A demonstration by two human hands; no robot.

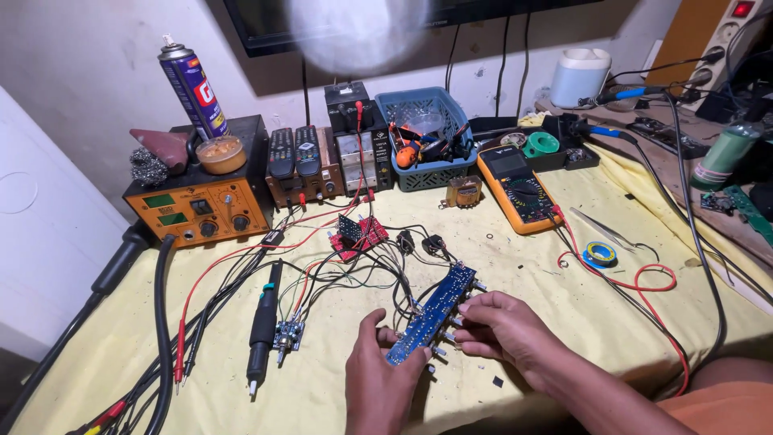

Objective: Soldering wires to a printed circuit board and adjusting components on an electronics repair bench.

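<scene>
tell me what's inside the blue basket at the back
The blue basket holds an orange-handled tool, dark cables and a clear round piece. Whatever lies at the bottom is hidden by its wall and the clutter.

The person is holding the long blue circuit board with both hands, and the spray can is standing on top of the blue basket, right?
Not quite. The head view shows the spray can behind the orange soldering station, not on the blue basket. Both hands, left and right, do hold the blue circuit board.
</scene>
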